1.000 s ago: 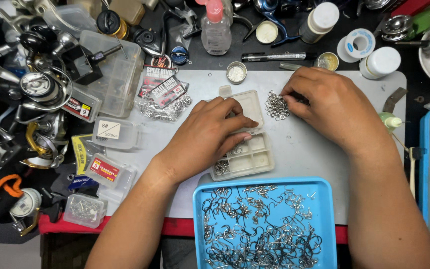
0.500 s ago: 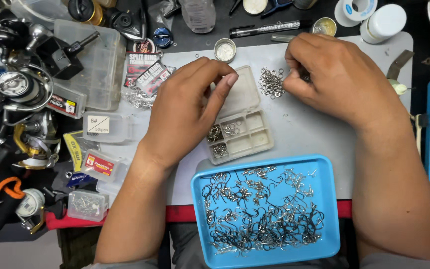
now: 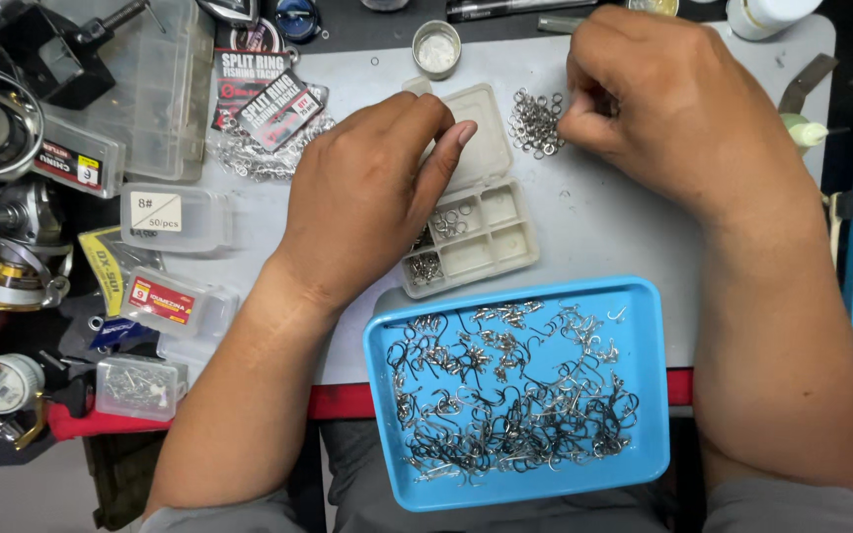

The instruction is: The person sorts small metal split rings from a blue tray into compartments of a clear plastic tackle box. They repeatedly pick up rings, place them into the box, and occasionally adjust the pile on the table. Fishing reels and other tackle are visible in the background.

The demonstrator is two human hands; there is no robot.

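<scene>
I see the pile of split rings (image 3: 535, 122) on the desk (image 3: 604, 227) just left of my right hand (image 3: 673, 109); its grip is pinched together at the pile's edge; my left hand (image 3: 367, 197) is farther away, fingers loosely apart over the compartment box (image 3: 481, 232).

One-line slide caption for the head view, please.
Left hand rests over a compartment box, right hand picks at a split-ring pile, above a blue hook tray.
</scene>
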